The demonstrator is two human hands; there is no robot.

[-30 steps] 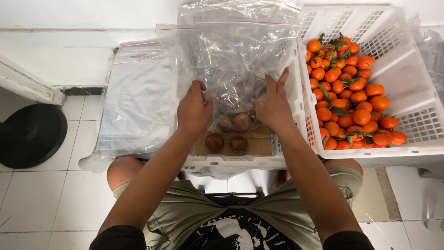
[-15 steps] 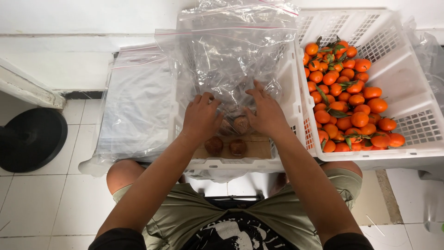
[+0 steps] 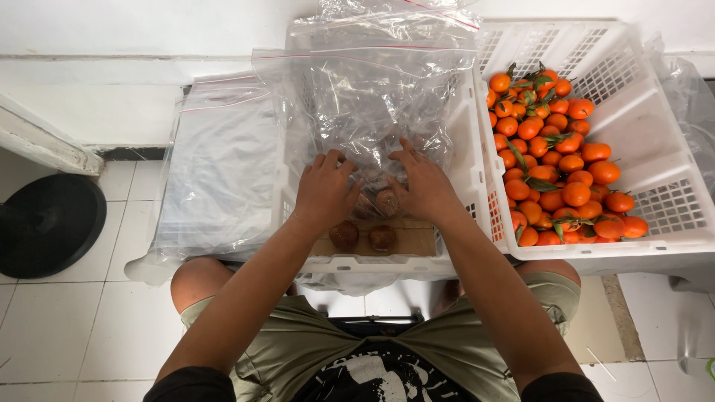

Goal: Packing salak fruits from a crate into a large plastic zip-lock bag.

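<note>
Clear bag (image 3: 372, 97) under both hands' fingers (image 3: 332, 165)

Both hands (image 3: 376, 190) on clear plastic bag (image 3: 372, 97)

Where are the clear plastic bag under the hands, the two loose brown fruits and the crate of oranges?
clear plastic bag (image 3: 372, 97), head view, crinkled upper middle.
loose brown fruits (image 3: 344, 234), head view, top of the left one.
crate of oranges (image 3: 655, 134), head view, bare white right inner wall.

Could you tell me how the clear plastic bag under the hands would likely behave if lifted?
The clear plastic bag looks thin and crinkled, so it would probably flop and sag. The brown fruits inside would likely weigh its bottom down. Its glossy film may slip against the left hand and right hand.
</note>
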